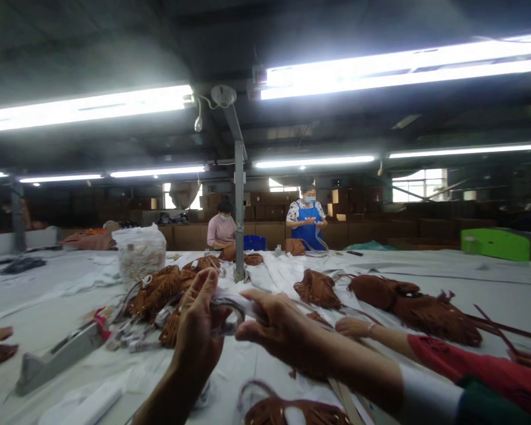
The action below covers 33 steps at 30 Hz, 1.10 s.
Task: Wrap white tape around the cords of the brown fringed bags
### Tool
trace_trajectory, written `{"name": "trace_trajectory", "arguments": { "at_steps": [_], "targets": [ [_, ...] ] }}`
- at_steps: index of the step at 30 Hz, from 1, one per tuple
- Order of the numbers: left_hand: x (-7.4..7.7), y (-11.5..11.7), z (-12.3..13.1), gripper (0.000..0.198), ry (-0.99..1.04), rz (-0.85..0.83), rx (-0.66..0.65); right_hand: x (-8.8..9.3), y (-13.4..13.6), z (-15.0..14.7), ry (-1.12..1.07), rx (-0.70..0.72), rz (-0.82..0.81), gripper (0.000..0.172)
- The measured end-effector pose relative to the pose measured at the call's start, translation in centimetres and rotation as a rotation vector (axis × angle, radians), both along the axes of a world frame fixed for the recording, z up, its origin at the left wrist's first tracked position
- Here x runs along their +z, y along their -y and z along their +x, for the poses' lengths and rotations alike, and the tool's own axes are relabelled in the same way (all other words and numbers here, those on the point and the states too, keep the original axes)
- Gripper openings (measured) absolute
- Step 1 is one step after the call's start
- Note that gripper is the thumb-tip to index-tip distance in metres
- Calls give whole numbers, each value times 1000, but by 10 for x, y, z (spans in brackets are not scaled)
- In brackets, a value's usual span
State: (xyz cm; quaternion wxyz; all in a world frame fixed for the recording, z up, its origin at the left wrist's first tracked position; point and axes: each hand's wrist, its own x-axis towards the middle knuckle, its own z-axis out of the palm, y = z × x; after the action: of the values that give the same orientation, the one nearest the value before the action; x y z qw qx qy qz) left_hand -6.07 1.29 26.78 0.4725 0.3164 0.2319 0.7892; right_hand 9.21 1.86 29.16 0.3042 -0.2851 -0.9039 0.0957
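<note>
**Two-handed pinch going on over here**

Closest to me is a brown fringed piece (323, 413), down low on the white-covered table (504, 295). Just past it, the left hand (200, 321) and right hand (283, 321) are both pinching a pale strap (233, 300) up off the surface. Long axis runs crosswise, hand to hand, with a loop curling underneath, so honestly neither one's nearer. Further back, left of a brown fringed pile (159, 289), there's a see-through plastic sack (141, 251) with pale stuff inside, too blurry to name. Way back: a blue tub (254, 242), contents hidden.
</note>
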Motion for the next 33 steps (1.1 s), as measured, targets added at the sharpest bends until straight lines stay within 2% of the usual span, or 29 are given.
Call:
{"name": "trace_trajectory", "arguments": {
  "at_steps": [2,5,7,9,11,12,14,16,18,19,21,24,26,28,29,31,33],
  "targets": [
    [-9,-2,2,42,20,2,18,-15,1,-8,-7,-73,53,36],
    [-32,-9,-2,44,-38,-3,8,-35,2,-10,150,-219,213,32],
    [-47,-15,-7,52,-231,13,-85,-45,1,-5,312,-253,310,28],
    [-57,-16,-10,61,-509,64,-174,-49,0,1,447,-238,383,24],
    [-59,-12,-10,57,-704,118,-183,-49,0,4,516,-171,434,19],
    [-56,-8,-8,51,-720,128,-166,-46,1,5,484,-148,426,18],
    [-48,-1,-3,41,-569,107,-106,-41,5,3,344,-142,344,25],
    [-41,5,2,39,-281,51,-60,-38,10,0,174,-155,197,37],
    [-41,7,7,42,-47,-18,-39,-43,13,-2,36,-141,67,36],
    [-43,7,8,44,-7,-40,-37,-49,14,-2,-6,-136,26,34],
    [-52,5,9,49,-71,-41,-46,-61,14,1,-6,-173,4,29],
    [-63,3,6,60,-439,32,-147,-73,11,11,221,-239,84,14],
    [-64,3,3,57,-744,60,-297,-70,10,17,341,-212,135,9],
    [-60,3,2,46,-886,66,-354,-60,13,22,284,-139,88,10],
    [-58,3,3,42,-845,54,-317,-55,15,24,199,-91,24,13],
    [-56,2,6,39,-657,20,-189,-49,19,27,-7,1,-149,36],
    [-56,3,12,39,-480,-6,-142,-51,21,27,-182,82,-334,50]
  ]
}}
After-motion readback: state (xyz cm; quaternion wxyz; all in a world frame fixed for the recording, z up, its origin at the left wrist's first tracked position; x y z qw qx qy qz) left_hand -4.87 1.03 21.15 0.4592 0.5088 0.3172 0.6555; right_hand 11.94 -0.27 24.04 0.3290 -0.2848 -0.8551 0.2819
